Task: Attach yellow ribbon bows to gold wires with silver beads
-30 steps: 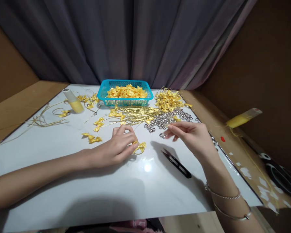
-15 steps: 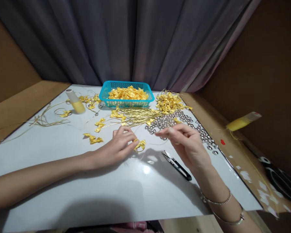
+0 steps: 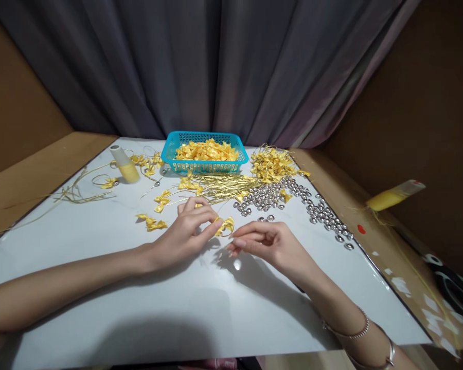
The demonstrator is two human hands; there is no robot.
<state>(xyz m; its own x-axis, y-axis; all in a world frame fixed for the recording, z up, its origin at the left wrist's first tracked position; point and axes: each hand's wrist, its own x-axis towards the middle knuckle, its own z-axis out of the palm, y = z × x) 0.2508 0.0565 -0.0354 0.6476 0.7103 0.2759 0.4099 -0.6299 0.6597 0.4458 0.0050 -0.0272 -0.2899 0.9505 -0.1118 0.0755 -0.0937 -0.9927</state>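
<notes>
My left hand (image 3: 191, 226) pinches a yellow ribbon bow (image 3: 227, 225) with a thin cord loop, just above the white table. Close on the right, my right hand (image 3: 262, 241) has thumb and fingertips together at the loop's edge. Whatever lies between those fingertips is too small to make out. Under my right wrist, only the dark handle end of the thread snips (image 3: 299, 289) shows. Two loose yellow bows (image 3: 152, 222) lie left of my left hand. Beyond my hands are a bundle of gold cords (image 3: 224, 186) and scattered silver beads (image 3: 264, 198).
A blue basket (image 3: 205, 167) of yellow bows stands at the back, beside a pile of corded bows (image 3: 272, 164). A glue bottle (image 3: 125, 165) stands back left. On the right ledge are another yellow-filled bottle (image 3: 395, 196), black-handled scissors (image 3: 453, 288) and paper scraps (image 3: 401, 285).
My right hand has come left and down to the bow, now covering most of the snips. My left hand still pinches the bow. The view has shifted slightly.
</notes>
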